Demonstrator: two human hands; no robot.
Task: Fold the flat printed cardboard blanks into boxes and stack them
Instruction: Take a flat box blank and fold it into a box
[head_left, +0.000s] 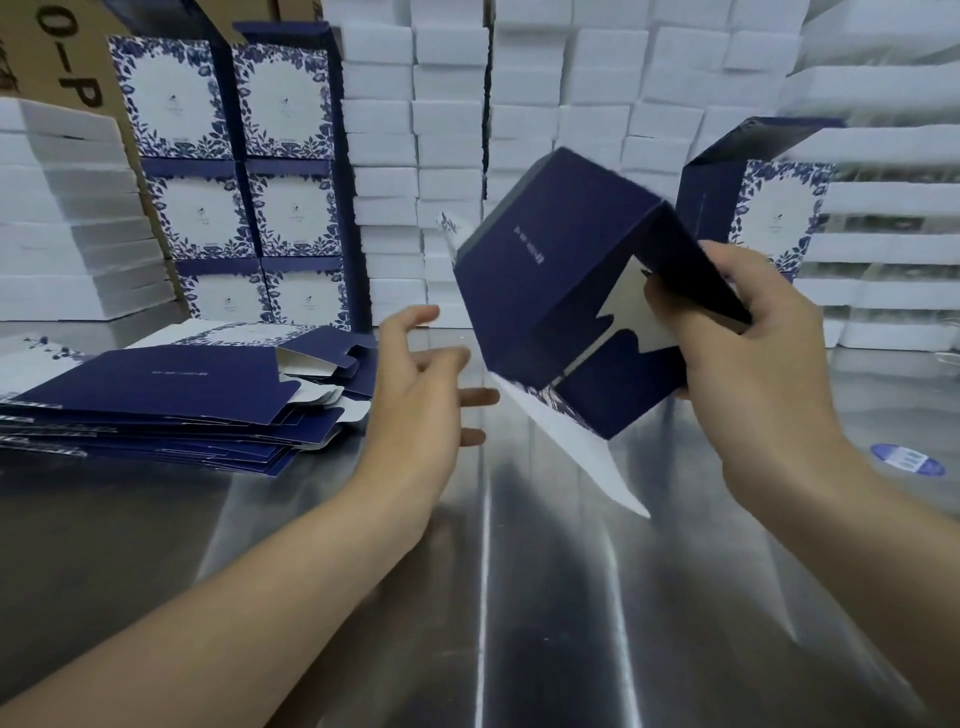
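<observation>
One half-folded box (561, 291) gripped by right hand (748, 353); left hand (421, 384) released, just beside.

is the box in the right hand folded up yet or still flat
Partly folded: the box, held in the right hand, has its walls up, but the end flaps stand open with white inside showing.

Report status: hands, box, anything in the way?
Right hand grips half-folded box, held above the table. Left hand open, off it. Blanks piled left. Nothing blocking.
</observation>
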